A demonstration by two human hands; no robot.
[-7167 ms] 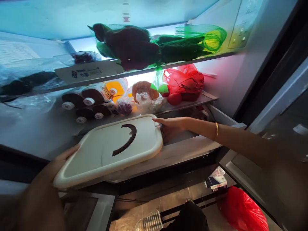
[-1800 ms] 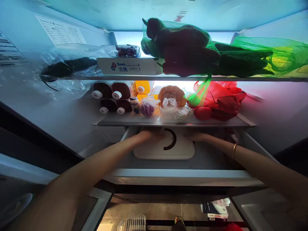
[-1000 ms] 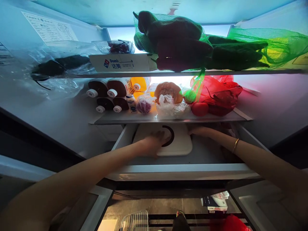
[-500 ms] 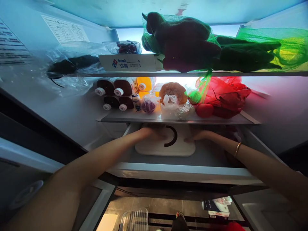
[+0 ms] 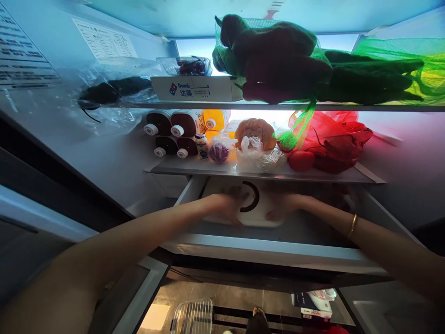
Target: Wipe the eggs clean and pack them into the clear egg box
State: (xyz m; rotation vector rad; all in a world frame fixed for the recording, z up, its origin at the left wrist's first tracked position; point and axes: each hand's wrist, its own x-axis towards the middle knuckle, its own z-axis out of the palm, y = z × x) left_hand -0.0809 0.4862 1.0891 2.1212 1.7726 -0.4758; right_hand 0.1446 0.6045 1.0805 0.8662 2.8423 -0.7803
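A white lidded box [image 5: 256, 218] with a dark curved mark on top lies in the pulled-out fridge drawer [image 5: 271, 250]. Over the left part of its lid is my left hand [image 5: 232, 205], fingers apart and somewhat blurred. My right hand [image 5: 283, 204], below a gold bangle on the wrist, rests at the box's right side with its fingers stretched out. Shadow makes it hard to see how firmly either hand touches the box. The box's back part is hidden under the shelf.
Just above the drawer, a shelf [image 5: 208, 166] bears bottles [image 5: 159, 124], a bagged purple vegetable [image 5: 219, 150] and a red bag [image 5: 333, 139]. Higher up are a Domino's box [image 5: 194, 90] and dark vegetables in green net [image 5: 274, 60]. Below, a wire rack [image 5: 194, 315] stands on the floor.
My left hand has come forward over the lid, with its fingers spreading. My right hand stays by the box's right side. The whole view has shifted slightly.
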